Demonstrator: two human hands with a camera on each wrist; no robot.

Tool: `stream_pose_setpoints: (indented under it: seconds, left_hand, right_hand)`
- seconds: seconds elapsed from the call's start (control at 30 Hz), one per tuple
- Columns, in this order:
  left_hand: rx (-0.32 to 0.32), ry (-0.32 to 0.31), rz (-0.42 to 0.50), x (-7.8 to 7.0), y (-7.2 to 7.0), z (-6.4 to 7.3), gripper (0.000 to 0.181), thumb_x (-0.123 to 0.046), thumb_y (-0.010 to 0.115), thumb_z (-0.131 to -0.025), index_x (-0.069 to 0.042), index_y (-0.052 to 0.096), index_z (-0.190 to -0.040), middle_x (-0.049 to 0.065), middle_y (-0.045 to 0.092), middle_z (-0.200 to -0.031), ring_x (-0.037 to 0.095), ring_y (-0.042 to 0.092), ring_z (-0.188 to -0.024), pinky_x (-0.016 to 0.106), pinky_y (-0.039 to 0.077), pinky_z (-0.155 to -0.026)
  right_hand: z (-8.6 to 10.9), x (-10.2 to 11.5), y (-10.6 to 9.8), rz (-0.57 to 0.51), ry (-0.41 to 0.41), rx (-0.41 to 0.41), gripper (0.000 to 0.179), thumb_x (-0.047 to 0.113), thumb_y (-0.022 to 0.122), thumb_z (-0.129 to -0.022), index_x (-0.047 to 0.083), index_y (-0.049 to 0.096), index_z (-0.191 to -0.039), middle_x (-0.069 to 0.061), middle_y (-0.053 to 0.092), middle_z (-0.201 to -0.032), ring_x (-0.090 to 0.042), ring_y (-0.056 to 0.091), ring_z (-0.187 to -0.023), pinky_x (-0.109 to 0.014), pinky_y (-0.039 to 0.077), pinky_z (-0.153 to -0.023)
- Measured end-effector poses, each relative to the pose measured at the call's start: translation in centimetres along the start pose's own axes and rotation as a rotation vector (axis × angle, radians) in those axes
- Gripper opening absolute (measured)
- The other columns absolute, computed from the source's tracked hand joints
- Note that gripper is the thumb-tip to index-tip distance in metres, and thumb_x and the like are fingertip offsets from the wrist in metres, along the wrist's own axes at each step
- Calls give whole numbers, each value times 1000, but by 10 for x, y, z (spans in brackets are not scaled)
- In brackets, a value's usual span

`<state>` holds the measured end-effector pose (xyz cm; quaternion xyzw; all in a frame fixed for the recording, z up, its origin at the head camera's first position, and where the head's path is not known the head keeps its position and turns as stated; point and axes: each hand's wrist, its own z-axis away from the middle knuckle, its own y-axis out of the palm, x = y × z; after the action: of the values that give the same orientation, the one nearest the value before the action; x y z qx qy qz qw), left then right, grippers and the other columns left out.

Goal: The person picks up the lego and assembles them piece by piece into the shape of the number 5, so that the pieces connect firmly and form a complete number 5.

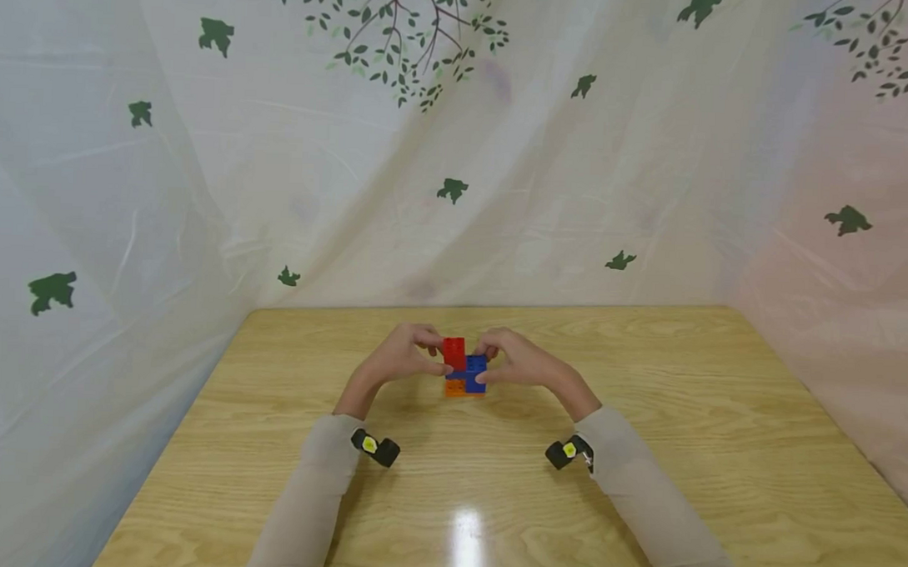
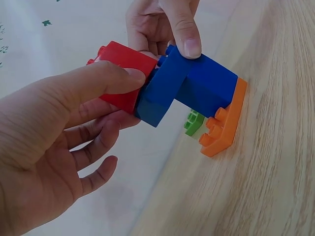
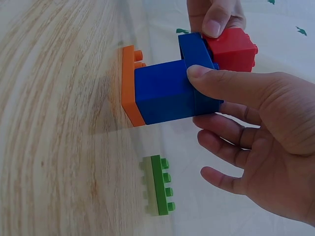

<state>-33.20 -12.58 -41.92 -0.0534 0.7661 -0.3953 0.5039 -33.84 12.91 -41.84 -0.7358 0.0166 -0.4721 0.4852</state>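
A small stack of toy building bricks stands on the table. Its base is a flat orange brick [image 2: 224, 135], with a tall blue brick [image 3: 165, 91] on the right end. A flat blue brick [image 2: 165, 88] lies across the top of that one and juts out to the left. On the jutting end sits a red brick [image 1: 454, 352]. My left hand [image 1: 402, 354] pinches the red brick between thumb and fingers. From the other side my right hand [image 1: 526, 361] grips the flat blue brick at its right end, thumb on the near face.
A flat green brick [image 3: 160, 184] lies on the table [image 1: 447, 475] beyond the stack, hidden in the head view. White sheeting [image 1: 337, 188] with printed leaves hangs behind the table and at both sides.
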Motion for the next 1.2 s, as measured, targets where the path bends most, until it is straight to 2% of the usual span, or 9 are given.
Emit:
stream_pose_setpoints:
  seconds: [0.23, 0.4, 0.6, 0.83, 1.1, 1.2]
  left_hand:
    - [1, -10, 13, 3, 0, -1, 26, -13, 84, -82, -6, 80, -107, 8, 71, -95, 29, 64, -93, 31, 50, -79]
    - [-4, 0, -22, 2, -1, -2, 24, -14, 84, -81, -7, 80, -104, 7, 71, -93, 20, 62, -90, 29, 50, -78]
    - [2, 3, -60, -1, -1, -2, 24, -15, 84, -82, -7, 80, -103, 8, 71, -93, 18, 62, -88, 28, 51, -77]
    - [10, 8, -82, -4, 0, -2, 21, -15, 84, -82, -6, 80, -101, 9, 71, -93, 20, 63, -88, 28, 51, -77]
    - [25, 2, -69, -7, 0, -1, 25, -15, 83, -83, -5, 79, -105, 17, 71, -99, 36, 65, -96, 31, 52, -79]
    - [27, -10, -67, -7, 0, -1, 27, -16, 83, -83, -5, 79, -107, 17, 71, -100, 39, 65, -98, 31, 51, -80]
  right_hand:
    - [-2, -2, 1, 0, 4, 8, 25, 10, 80, -88, -1, 67, -106, -14, 69, -105, -37, 64, -102, -52, 53, -95]
    - [-2, -2, -1, -4, -4, 5, 25, 9, 80, -88, -2, 67, -106, -15, 69, -105, -38, 64, -101, -54, 52, -95]
    - [-2, -2, 0, -9, -10, 4, 26, 10, 80, -88, -2, 67, -106, -16, 69, -105, -38, 64, -101, -54, 52, -94]
    - [-2, -2, 0, -16, -9, 2, 26, 10, 80, -87, -2, 66, -105, -15, 69, -104, -38, 63, -101, -55, 52, -94]
    - [-2, -1, 0, -1, -10, 6, 24, 10, 80, -87, -1, 67, -104, -14, 69, -104, -35, 64, -100, -52, 53, -94]
    - [-2, -1, 0, 3, -12, 2, 24, 10, 80, -87, -1, 67, -104, -14, 69, -103, -35, 65, -100, -50, 53, -93]
